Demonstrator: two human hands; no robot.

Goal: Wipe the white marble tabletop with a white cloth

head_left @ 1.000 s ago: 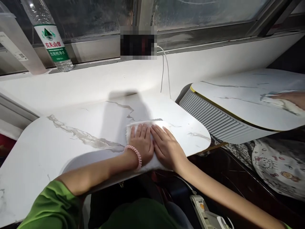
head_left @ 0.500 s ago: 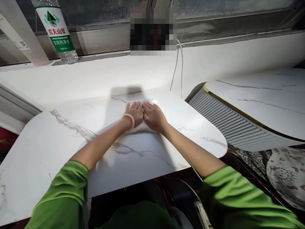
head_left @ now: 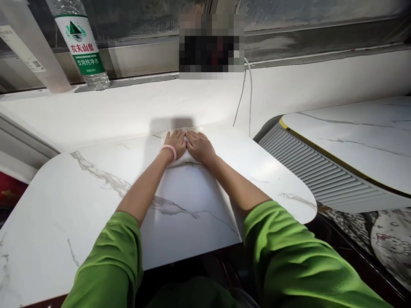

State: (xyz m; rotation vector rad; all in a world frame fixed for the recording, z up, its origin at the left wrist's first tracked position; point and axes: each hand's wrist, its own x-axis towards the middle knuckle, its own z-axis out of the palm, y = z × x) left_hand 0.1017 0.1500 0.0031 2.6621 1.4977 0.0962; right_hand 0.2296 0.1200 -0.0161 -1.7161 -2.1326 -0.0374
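Note:
A folded white cloth [head_left: 186, 160] lies flat near the back edge of the white marble-patterned table [head_left: 105, 231]. My left hand [head_left: 175, 143], with a pink coil band at the wrist, presses on the cloth's left part, its fingers stretched forward. Close beside it, my right hand [head_left: 200, 146] rests flat on the right part of the cloth, fingers also extended. The two hands touch or nearly touch at the thumbs and forefingers. Most of the cloth is hidden under them.
On the window ledge stand a water bottle [head_left: 85, 51] and a tall translucent container [head_left: 38, 51]. White cables [head_left: 250, 94] hang down the wall beside a blurred dark patch. A second marble-patterned table [head_left: 362, 128] with a ribbed side stands at the right.
Both hands have slid with the cloth a little farther toward the wall and slightly left. My arms reach farther forward, and the view has shifted slightly.

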